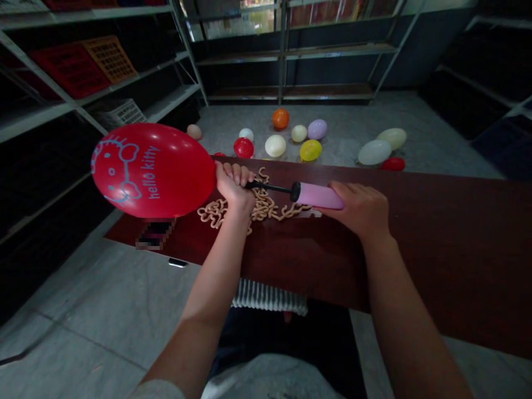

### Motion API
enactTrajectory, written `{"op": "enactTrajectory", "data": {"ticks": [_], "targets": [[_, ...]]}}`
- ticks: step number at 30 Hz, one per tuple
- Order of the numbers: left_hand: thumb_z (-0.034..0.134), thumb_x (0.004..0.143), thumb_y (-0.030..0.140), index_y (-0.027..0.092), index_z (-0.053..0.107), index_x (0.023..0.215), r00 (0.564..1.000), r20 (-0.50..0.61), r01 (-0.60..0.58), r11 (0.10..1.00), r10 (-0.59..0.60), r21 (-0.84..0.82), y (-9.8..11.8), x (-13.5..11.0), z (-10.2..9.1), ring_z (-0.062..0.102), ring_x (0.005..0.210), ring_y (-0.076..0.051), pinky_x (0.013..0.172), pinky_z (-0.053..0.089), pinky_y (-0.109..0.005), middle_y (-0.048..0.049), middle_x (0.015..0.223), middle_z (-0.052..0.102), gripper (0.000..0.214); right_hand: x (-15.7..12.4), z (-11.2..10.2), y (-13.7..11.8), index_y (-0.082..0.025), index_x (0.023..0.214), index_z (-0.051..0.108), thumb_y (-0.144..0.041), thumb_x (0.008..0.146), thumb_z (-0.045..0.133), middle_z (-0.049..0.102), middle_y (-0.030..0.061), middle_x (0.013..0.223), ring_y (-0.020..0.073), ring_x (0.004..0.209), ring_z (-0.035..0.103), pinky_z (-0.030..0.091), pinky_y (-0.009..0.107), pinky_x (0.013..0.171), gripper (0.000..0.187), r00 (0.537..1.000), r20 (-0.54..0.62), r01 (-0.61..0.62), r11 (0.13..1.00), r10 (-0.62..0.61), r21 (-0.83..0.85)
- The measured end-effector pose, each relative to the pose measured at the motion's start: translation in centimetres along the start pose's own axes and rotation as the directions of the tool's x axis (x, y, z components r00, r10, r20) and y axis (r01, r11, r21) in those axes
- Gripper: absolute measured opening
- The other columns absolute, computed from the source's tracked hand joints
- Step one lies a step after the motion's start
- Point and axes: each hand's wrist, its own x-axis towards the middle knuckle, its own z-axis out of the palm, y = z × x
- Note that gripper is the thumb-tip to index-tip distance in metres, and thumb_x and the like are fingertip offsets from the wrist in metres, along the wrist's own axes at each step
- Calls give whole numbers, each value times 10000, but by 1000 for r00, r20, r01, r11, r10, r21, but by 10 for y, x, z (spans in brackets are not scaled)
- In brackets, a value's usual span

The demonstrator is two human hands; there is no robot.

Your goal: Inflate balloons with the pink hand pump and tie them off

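Note:
A large inflated red balloon (pixel 166 172) with blue "hello kitty" print sticks out to the left of my left hand (pixel 235 183). That hand is closed around the balloon's neck and the black end of a hand balloon pump (pixel 318 195); the neck itself is hidden by my fingers. My right hand (pixel 361 208) grips the far end of the pump's pink barrel. Between the hands, the black rod shows drawn out of the barrel. Beneath them, a tangle of tan, looped strands (pixel 266 208) lies on the dark red-brown table (pixel 316 260).
A pixelated flat item (pixel 155 234) lies at the table's left end. Several inflated balloons, including an orange one (pixel 281 118) and a yellow one (pixel 310 150), rest on the floor beyond. Metal shelves (pixel 328 52) stand behind; crates (pixel 110 58) fill a shelf at left.

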Motion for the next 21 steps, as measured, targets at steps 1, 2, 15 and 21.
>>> {"op": "enactTrajectory", "data": {"ticks": [1,2,15,21], "targets": [[319,1023,340,185,148,602,1000,1,-8,1000,8,-3,3,1,-1,142,351,-74,420,174,-249,72,431,151,480,-1,-1,3,-196,1079,656,-757,787,468,687,79,877,209,762,581,293,316,678,660,1000,-3,-12,1000,12,-5],[317,1023,337,186,146,599,1000,-3,-16,1000,16,2,6,2,-1,141,349,-73,415,180,-246,72,430,150,481,-2,-2,6,-194,1087,655,-762,787,459,685,86,887,216,779,578,295,320,687,671,1000,0,-24,1000,24,-5],[377,1013,338,185,196,558,986,-47,-145,966,159,215,22,-3,5,177,350,-73,419,243,-228,62,444,195,513,1,-3,1,-204,1075,671,-778,778,418,681,81,872,218,789,565,308,325,698,694,997,49,-55,998,53,41],[366,1011,399,192,183,566,991,-80,-83,966,106,245,6,-13,10,154,360,-83,400,217,-239,63,459,152,524,6,-9,-23,-211,1020,680,-760,812,395,675,63,790,195,713,573,292,321,672,653,997,78,-27,997,21,73]]}}
